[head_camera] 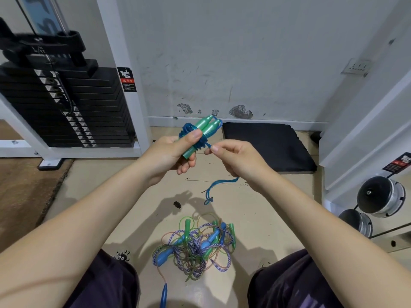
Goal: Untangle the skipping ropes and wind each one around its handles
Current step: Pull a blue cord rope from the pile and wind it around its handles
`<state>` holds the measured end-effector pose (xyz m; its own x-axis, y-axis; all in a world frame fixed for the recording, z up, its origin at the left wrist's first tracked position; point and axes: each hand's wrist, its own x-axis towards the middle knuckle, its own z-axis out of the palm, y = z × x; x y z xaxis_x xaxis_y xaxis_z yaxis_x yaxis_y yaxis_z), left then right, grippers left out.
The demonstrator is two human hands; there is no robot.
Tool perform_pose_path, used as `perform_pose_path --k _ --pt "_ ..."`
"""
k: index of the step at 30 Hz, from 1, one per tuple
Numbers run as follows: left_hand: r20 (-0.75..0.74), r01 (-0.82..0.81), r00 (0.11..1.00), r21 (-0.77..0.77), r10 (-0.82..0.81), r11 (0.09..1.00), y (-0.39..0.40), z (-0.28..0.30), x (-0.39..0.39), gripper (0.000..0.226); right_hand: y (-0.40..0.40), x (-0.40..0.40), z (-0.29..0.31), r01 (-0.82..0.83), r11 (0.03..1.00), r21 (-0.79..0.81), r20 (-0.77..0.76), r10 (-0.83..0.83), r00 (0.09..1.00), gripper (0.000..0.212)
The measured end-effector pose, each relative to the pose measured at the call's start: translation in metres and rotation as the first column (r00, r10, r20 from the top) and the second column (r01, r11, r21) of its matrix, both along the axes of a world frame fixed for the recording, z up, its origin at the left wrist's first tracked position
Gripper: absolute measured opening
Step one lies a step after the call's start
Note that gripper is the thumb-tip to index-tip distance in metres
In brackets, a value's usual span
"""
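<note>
Winding step: left hand clasps green handles; right hand pinches blue rope, its tail hanging toward 6 o'clock. Next: wrap tail; tangle awaits.

A black weight stack sits in a white frame at upper left; a warning label is fixed to the frame upright. A black mat lies on the floor against the scuffed wall. 2 dumbbells rest at right. A wall socket is mounted above.
</note>
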<state>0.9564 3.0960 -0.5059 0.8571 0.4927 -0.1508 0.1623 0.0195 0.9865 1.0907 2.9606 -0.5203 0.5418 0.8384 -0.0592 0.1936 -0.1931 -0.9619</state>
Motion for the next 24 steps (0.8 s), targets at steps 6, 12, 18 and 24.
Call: perform_pose_path --k 6,12,18,24 --pt "0.008 0.017 1.0 -0.007 -0.017 1.0 -0.012 -0.002 0.002 0.052 0.003 -0.004 -0.007 0.013 0.993 -0.119 0.065 -0.005 0.998 0.031" --pt "-0.079 -0.144 0.985 0.112 0.153 0.983 0.01 -0.01 0.003 0.051 0.006 -0.017 0.0 -0.059 0.99 -0.124 0.342 0.099 0.934 0.028" --pt "-0.263 -0.076 0.951 0.313 0.163 0.947 0.031 -0.014 0.0 0.059 -0.004 -0.01 0.006 -0.094 0.991 -0.09 0.532 0.128 0.837 0.026" --pt "-0.522 0.559 0.745 0.15 -0.415 0.815 0.011 -0.006 -0.007 0.062 -0.009 -0.001 0.011 -0.123 0.992 -0.019 0.523 0.114 0.844 0.023"
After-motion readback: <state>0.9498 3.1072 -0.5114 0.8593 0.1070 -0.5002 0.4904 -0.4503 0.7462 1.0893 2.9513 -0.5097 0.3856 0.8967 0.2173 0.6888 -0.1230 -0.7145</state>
